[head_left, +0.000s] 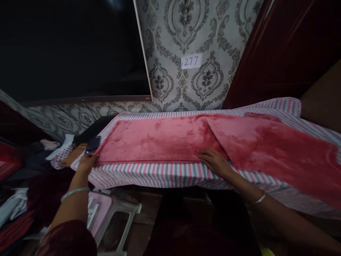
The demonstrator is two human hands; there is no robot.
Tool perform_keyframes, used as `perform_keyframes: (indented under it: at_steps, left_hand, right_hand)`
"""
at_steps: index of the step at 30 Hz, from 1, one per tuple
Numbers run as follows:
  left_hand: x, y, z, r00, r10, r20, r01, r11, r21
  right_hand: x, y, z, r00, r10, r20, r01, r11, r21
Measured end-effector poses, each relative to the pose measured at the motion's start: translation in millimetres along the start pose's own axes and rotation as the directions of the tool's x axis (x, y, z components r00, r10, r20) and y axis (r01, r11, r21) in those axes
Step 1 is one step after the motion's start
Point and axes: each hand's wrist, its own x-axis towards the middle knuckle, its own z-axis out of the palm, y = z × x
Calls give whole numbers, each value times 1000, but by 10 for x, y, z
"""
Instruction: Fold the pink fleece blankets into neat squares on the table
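Note:
A pink fuzzy cloth (170,137) lies spread along a board covered in pink, grey and white striped fabric (160,175). Its right part is folded over and hangs off the right end. My left hand (86,163) pinches the cloth's near left corner, fingers closed on it. My right hand (214,161) lies flat on the cloth's near edge at the fold, fingers stretched out. Each wrist bears a bangle.
A dark phone-like object (92,145) lies at the board's left end. A white plastic stool (117,220) stands below. Piled clothes (32,167) fill the left. Patterned wallpaper with a tag reading 277 (191,60) is behind, and a dark red door (279,49) at right.

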Motion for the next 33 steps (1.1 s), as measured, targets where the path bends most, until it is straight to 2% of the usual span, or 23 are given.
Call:
perform_keyframes:
  at_steps: [3,5,6,7,9,11,13,15,18,23,30,33]
  left_hand:
    - [-18,124,-32,1000,-7,10,6,992,128]
    - [-76,284,-8,998,67,-21,-62,976,210]
    - [-123,382,29,989,142,-32,-129,956,264]
    - [-182,486,86,971,238,-27,-217,922,320]
    - [-323,683,254,900,434,42,-411,810,418]
    - [-464,813,465,829,538,155,-543,707,453]
    - [-566,841,667,806,531,262,-587,663,464]
    - [-607,785,820,821,457,341,-570,676,466]
    - [-573,665,927,840,385,384,-535,709,459]
    - [-503,622,917,835,382,395,-537,718,442]
    - [-422,565,880,796,450,405,-598,690,407]
    - [-396,627,866,801,430,418,-590,690,420]
  right_hand:
    - [55,-42,-84,1000,4,15,-4,1000,7]
    - [128,-91,-125,1000,24,14,-24,1000,-9]
    - [172,-122,-131,999,34,10,-34,999,-23]
    - [217,-158,-125,999,42,10,-42,998,-39]
    - [295,-239,-82,997,56,45,-53,996,-76]
    - [336,-317,-15,988,77,135,-64,993,-101]
    - [339,-375,46,964,109,244,-85,991,-106]
    - [324,-408,79,938,142,316,-116,988,-98]
    - [308,-427,75,926,173,337,-157,985,-75]
    - [313,-431,61,929,194,315,-193,981,-33]
    - [314,-395,104,934,186,304,-198,980,7]
    - [321,-386,107,937,182,299,-196,981,16]
